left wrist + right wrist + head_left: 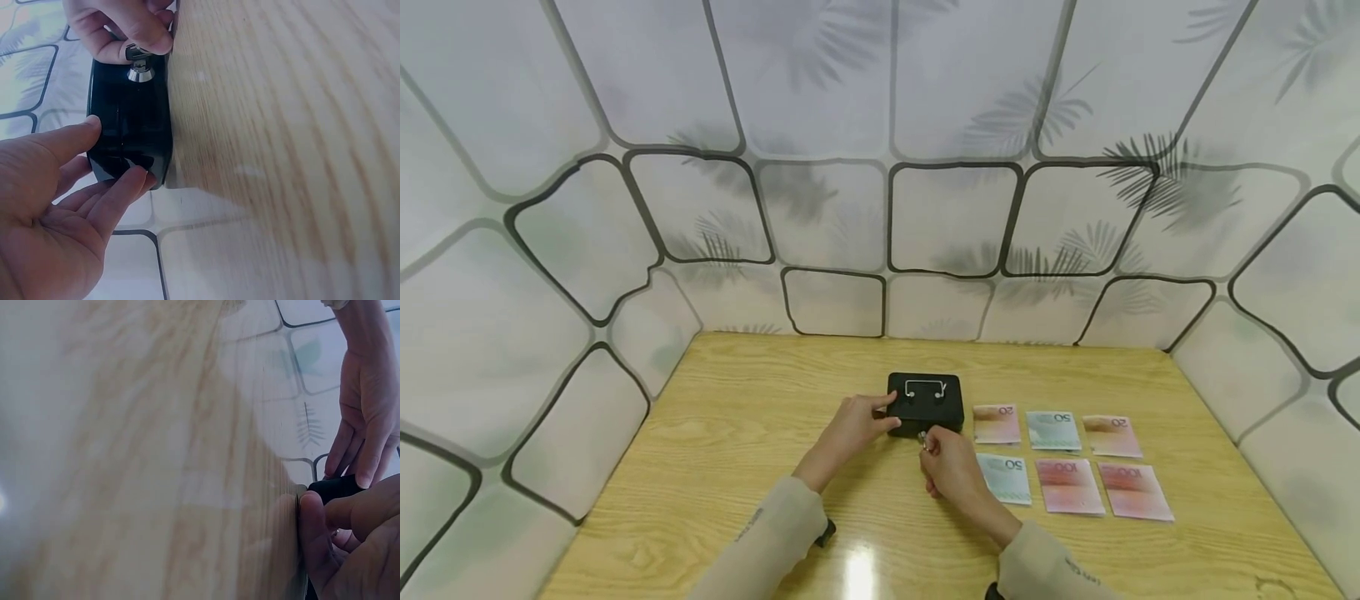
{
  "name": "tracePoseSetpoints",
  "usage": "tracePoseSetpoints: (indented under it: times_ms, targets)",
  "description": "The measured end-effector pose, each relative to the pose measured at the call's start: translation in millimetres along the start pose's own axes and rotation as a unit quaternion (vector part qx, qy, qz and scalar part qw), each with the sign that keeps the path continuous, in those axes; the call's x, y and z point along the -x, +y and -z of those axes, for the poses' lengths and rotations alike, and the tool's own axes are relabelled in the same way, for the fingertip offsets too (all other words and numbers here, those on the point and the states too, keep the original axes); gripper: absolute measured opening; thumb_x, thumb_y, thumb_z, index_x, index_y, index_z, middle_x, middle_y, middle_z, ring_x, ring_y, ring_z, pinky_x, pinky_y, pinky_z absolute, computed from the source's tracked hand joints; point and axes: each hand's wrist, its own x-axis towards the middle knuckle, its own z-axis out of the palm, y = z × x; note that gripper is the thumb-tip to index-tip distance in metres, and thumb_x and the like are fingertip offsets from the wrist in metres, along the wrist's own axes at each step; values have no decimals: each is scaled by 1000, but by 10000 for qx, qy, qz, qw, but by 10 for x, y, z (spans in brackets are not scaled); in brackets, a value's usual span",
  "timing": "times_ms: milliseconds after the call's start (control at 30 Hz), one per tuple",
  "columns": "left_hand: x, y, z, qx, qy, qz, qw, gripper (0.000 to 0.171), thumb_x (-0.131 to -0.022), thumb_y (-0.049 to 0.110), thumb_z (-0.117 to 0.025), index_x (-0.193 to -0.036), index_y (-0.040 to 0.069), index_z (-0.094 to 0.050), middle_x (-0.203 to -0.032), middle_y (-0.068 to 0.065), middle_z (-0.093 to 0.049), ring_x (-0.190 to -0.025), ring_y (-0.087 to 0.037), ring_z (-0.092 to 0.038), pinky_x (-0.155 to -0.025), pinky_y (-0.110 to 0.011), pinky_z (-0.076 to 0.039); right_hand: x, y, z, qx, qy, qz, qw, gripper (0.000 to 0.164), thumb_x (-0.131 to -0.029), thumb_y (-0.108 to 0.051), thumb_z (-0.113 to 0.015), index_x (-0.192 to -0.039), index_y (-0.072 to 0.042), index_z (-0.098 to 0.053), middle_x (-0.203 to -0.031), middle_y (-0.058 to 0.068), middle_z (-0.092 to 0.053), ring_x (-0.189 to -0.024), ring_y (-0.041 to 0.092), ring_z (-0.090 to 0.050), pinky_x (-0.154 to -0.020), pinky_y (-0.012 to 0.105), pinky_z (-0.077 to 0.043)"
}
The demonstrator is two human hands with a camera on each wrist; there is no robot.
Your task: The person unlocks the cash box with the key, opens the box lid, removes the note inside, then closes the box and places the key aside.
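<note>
A small black cash box [936,408] with a wire handle [925,383] on its lid sits on the table, lid down. My left hand [853,427] holds its left end, the thumb and fingertips spread around the corner in the left wrist view. On the box's front face is a round silver lock [141,74] with a key [137,52] in it. My right hand [953,465] pinches the key between thumb and curled finger. In the right wrist view that hand hides most of the box [337,486] and the lock.
Right of the box lie two rows of banknotes on the wooden table [715,467]: a 20 note [997,423], a 50 note [1052,430] and another 20 note [1112,436] behind, a 50 note [1004,478] and two 100 notes [1070,486] in front. Patterned walls surround the table.
</note>
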Motion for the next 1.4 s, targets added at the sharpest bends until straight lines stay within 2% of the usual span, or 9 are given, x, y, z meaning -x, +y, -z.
tracePoseSetpoints:
  times_ms: [233,467,567,667,800,967,1133,1267,1400]
  targets:
    - [-3,24,-13,-85,53,-1,9999,52,-96,19,-77,-144,8,-60,-47,9,-33,-44,-5,-23,-43,-18,-26,-10,6,19,-1,-202,-79,9998,22,-91,9,-59,-78,-7,-52,-54,2,-55,-38,9,-55,-37,29,-50]
    - [1,46,-29,-209,76,-35,9997,53,-96,18,-77,-144,6,-59,-49,4,-44,-44,-4,-25,-42,-18,-26,-9,22,31,246,-242,201,9992,24,-90,9,-58,-76,-8,-50,-49,-2,-53,-36,7,-52,-35,26,-46]
    - [1,52,-42,-285,143,-75,9995,52,-95,19,-77,-143,5,-60,-61,-8,-62,-44,-4,-25,-42,-18,-26,-18,44,31,505,-154,483,9974,26,-89,10,-59,-74,-9,-50,-46,-5,-50,-34,7,-50,-34,23,-41]
    - [0,54,-66,-392,244,-149,9988,52,-95,20,-78,-141,4,-62,-83,-16,-74,-44,-4,-24,-42,-18,-26,-31,56,37,930,105,867,9918,28,-85,10,-62,-72,-11,-50,-52,-9,-47,-44,6,-49,-41,22,-37]
    - [6,61,-103,-557,345,-206,9976,53,-95,23,-78,-140,2,-61,-82,-15,-73,-43,-3,-22,-41,-18,-25,-38,56,47,1329,384,1100,9843,30,-80,10,-67,-70,-13,-51,-63,-7,-44,-59,9,-45,-51,24,-35]
    - [5,83,-126,-696,469,-276,9961,53,-95,23,-77,-140,-1,-61,-100,-24,-74,-44,-3,-21,-41,-19,-26,0,25,55,1273,396,1001,9860,30,-81,10,-69,-69,-13,-52,-63,-6,-45,-59,10,-47,-52,24,-36]
    - [-11,97,-114,-764,445,-221,9958,54,-96,23,-75,-142,-1,-58,-84,-19,-72,-43,-4,-22,-41,-18,-26,92,-13,44,1087,266,893,9897,30,-81,6,-71,-71,-14,-51,-65,-8,-45,-60,9,-45,-53,23,-35]
    - [-15,92,-112,-825,447,-198,9954,54,-96,23,-76,-142,0,-58,-82,-18,-71,-44,-4,-21,-41,-18,-25,159,-20,43,821,53,691,9942,27,-84,1,-73,-73,-14,-53,-64,-8,-47,-57,6,-46,-53,22,-36]
    - [-14,76,-119,-807,416,-176,9957,55,-96,24,-76,-143,2,-58,-64,-5,-59,-44,-4,-20,-41,-18,-25,219,-27,80,280,-337,394,9983,23,-89,-5,-74,-76,-12,-57,-58,-7,-51,-48,5,-48,-48,21,-37]
